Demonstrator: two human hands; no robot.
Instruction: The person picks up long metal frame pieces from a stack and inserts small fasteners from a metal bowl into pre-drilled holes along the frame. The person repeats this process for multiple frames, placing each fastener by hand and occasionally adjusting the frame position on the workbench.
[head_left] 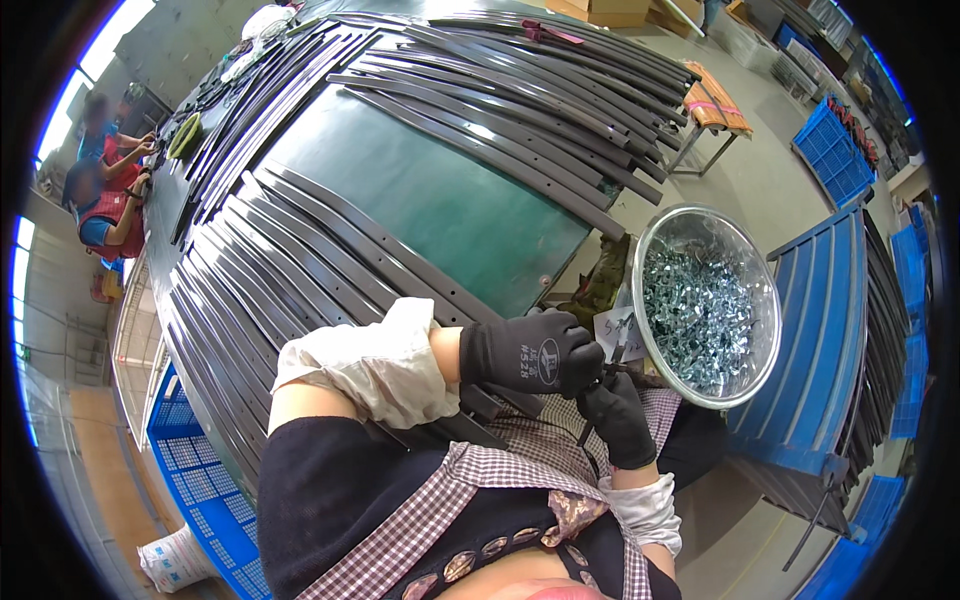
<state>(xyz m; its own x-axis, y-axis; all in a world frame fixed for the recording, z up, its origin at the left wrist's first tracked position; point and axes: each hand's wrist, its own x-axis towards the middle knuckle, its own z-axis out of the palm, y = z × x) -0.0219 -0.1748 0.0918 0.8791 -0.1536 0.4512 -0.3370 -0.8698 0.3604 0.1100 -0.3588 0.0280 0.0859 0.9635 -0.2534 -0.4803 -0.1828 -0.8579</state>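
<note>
Seen from nearby, the left hand (pixel 535 352) and right hand (pixel 618 418) gripped a slim dark piece (pixel 617 352) between them, fingers closed, seemingly to steady it, while a bowl (pixel 766 300) of shiny metal parts (pixel 700 320) stood at two o'clock, presumably for easy reach.

Table (pixel 440 210) before me | tubes (pixel 345 232) lying on it | bowl (pixel 716 402) at my right, metal pieces (pixel 700 310) inside | crate (pixel 205 512) on my left

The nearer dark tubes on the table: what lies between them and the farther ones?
In the head view, green tabletop lies between the nearer tubes and the farther tubes.
</note>
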